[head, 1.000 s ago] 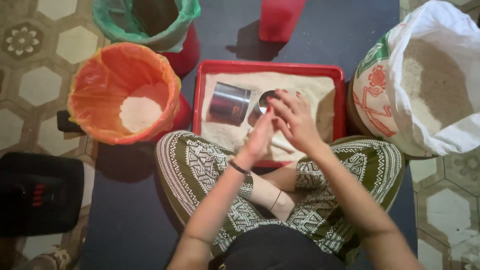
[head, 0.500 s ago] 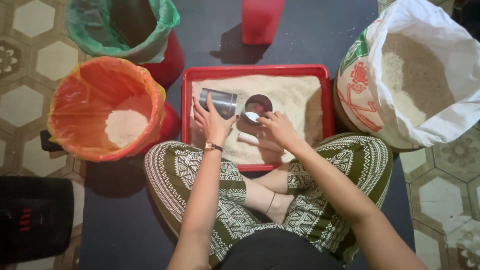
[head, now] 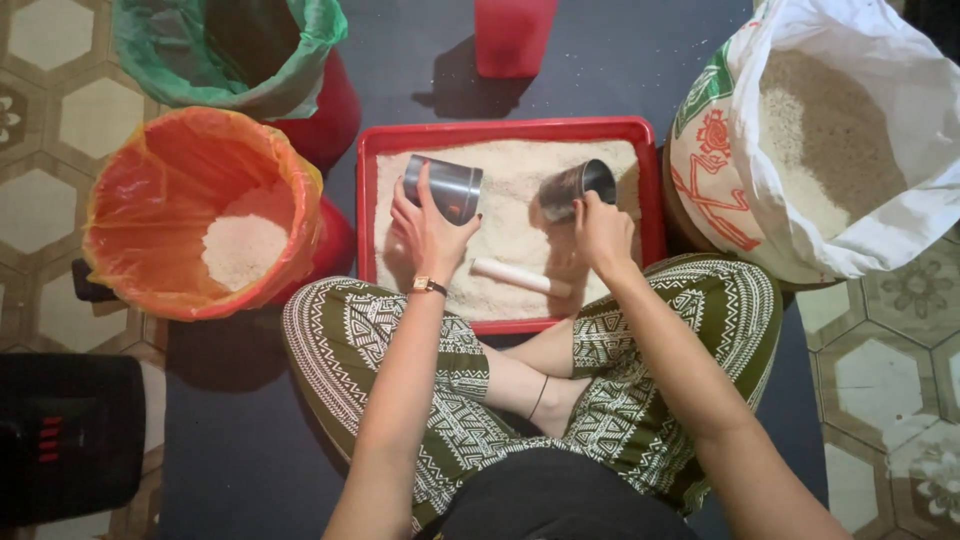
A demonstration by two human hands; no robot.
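Note:
A red tray (head: 503, 132) filled with white rice lies on the floor in front of my crossed legs. My left hand (head: 425, 232) grips a metal can (head: 446, 187) lying on its side over the rice. A second, smaller metal cup (head: 573, 187) is held tilted above the tray's right part by my right hand (head: 603, 235). A pale cylindrical stick (head: 518, 277) rests on the rice between my wrists.
An orange-lined bucket (head: 140, 215) holding some rice stands at left. Behind it is a green-lined bucket (head: 310, 60). A big open white sack of rice (head: 880, 150) stands at right. A red container (head: 513, 35) sits beyond the tray, a black device (head: 65, 435) at lower left.
Both hands were empty above the tray a second ago. They dropped to the rice and each took up a metal container; the right one lifted its cup and tilted it.

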